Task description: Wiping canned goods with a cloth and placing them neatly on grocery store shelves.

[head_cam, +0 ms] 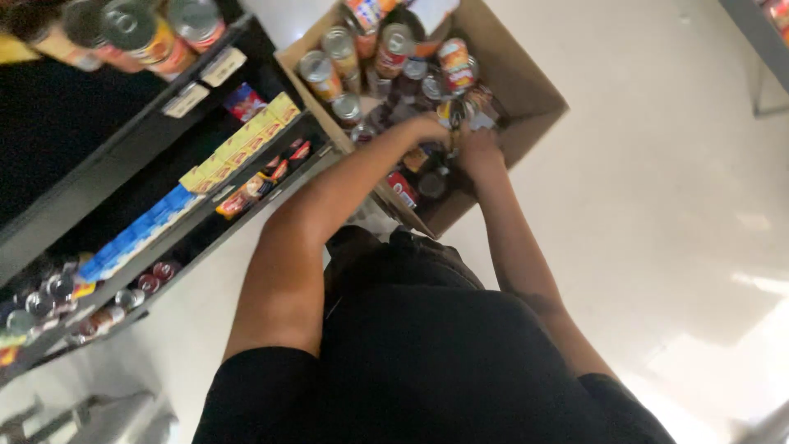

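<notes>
Head view: open brown cardboard box (526,90) on pale floor (657,205), far centre, full of metal cans. Left hand (427,127) and right hand (481,152) both inside box among small dark-lidded jars (431,185); grips blurred, cannot tell what either holds. Dark metal shelf rack (140,136) left, stocked with yellow and blue cartons (238,144).

Grocery shop aisle. Dark shelving (156,177) is stocked with rows of cans (140,33) and yellow and blue boxes (238,144), price-tag strips on the shelf edges. Beside the shelving, an open cardboard box (526,90) of tins is set on a pale polished floor (657,214).
</notes>
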